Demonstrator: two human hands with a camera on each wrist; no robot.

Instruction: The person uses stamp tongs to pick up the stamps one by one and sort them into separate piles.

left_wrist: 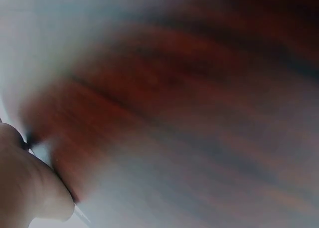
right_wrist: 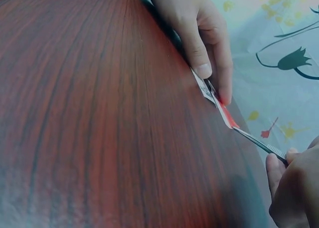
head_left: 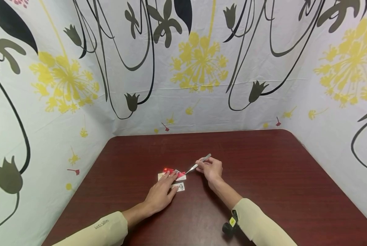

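Observation:
My left hand [head_left: 160,194] lies over small printed paper pieces, its fingers fairly straight and pressing on them. A glossy red piece [head_left: 181,174] shows under and beside its fingertips, on top of a white paper [head_left: 160,176]. Closer to me, a white card [head_left: 180,187] with a dark print lies by the thumb. My right hand [head_left: 212,169] pinches metal tweezers [head_left: 199,163], whose tips touch the right end of the red piece. The right wrist view shows the tweezers [right_wrist: 259,141] meeting the red piece [right_wrist: 228,117], raised at that end. The left wrist view is mostly blurred.
A dark red wood-grain table [head_left: 263,164] carries everything. Patterned cloth [head_left: 199,112] with flowers hangs behind it and at both sides. A black device with a yellow label [head_left: 232,221] sits at the right sleeve's cuff.

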